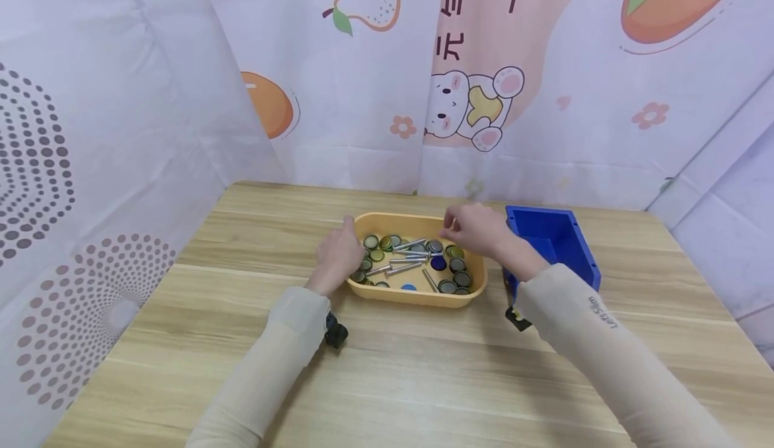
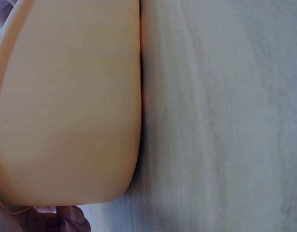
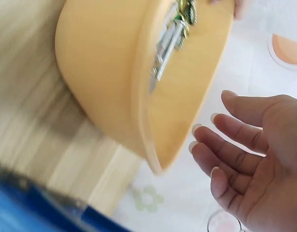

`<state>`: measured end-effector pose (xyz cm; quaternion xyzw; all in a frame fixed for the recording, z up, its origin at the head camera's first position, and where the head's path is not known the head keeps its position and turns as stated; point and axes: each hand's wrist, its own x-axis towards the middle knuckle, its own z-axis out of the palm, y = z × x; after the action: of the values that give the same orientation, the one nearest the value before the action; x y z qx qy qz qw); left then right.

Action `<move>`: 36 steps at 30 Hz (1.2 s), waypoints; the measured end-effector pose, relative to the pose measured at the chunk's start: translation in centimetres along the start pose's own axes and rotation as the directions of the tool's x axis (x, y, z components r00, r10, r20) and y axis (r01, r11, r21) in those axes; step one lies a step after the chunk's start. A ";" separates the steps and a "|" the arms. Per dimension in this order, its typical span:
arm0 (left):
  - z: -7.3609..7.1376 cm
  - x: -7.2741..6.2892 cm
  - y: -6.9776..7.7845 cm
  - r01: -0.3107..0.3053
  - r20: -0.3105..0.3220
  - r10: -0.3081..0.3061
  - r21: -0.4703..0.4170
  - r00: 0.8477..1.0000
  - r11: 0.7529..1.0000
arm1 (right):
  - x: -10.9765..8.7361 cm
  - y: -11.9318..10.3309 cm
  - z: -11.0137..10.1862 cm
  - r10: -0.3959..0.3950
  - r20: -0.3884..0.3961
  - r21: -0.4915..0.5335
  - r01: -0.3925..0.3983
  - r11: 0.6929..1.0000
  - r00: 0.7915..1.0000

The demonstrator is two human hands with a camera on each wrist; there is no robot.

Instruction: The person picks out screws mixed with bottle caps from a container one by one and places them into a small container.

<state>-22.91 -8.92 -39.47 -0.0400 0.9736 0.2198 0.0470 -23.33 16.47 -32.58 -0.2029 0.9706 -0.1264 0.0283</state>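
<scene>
A yellow oval tub [image 1: 417, 297] stands on the table, holding several bottle caps [image 1: 457, 265] and silver bolts [image 1: 404, 269]. At its left end my left hand [image 1: 340, 253] grips the rim; in the left wrist view its curled fingers [image 2: 73, 220] show beside the tub's outer wall. My right hand [image 1: 478, 228] hovers over the tub's right back edge. The right wrist view shows that hand's fingers [image 3: 235, 159] loosely bent and apart from the rim, holding nothing. A dark blue cap [image 1: 438, 262] lies among the bolts.
A blue open bin [image 1: 580, 246] stands right of the tub, partly hidden by my right forearm. The wooden table [image 1: 423, 381] ends at a printed white curtain [image 1: 338, 159] at the back. Another curtain [image 1: 121, 132] hangs along the left side.
</scene>
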 end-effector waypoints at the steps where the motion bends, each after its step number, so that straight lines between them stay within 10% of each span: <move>1: 0.0 0.0 0.0 0.001 0.002 -0.001 0.001 1.000 1.000 | 0.2 -0.2 0.5 -0.013 0.010 0.001 0.013 1.000 1.000; 36: -0.1 0.0 0.1 0.013 0.010 -0.013 0.012 1.000 1.000 | 1.5 -3.3 6.9 -0.042 0.193 -0.069 0.056 0.996 0.980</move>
<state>-22.91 -8.85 -39.36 -0.0448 0.9743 0.2140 0.0534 -22.71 11.34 -38.38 -0.2389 0.9621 -0.0709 0.1110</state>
